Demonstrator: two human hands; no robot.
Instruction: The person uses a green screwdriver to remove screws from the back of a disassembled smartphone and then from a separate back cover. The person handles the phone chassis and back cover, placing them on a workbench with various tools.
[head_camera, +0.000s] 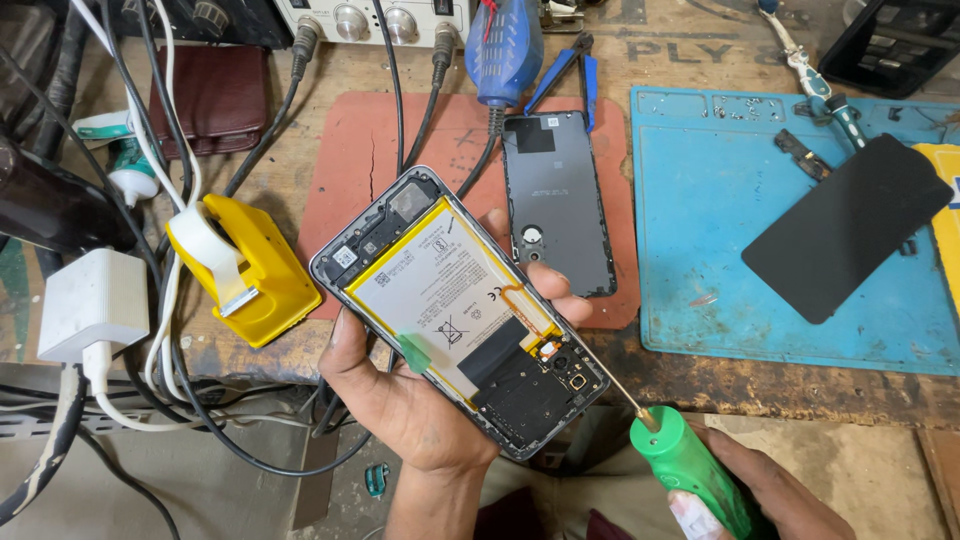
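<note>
My left hand (420, 400) holds an opened phone (455, 310) from below, its back cover off, with the white battery and black circuit covers showing. The phone lies diagonally above the table's front edge. My right hand (770, 490), at the bottom right, grips a screwdriver with a green handle (690, 465). Its thin metal shaft (610, 385) points up-left, and the tip rests at the phone's lower end near the small gold parts. The removed grey back cover (556, 200) lies on a red mat (350, 160) just behind the phone.
A blue work mat (700, 260) to the right carries a black screen panel (845, 225) and small parts. A yellow tape dispenser (245, 265), a white charger (90, 305) and several cables crowd the left. Blue pliers (570, 70) and a blue tool (503, 50) lie at the back.
</note>
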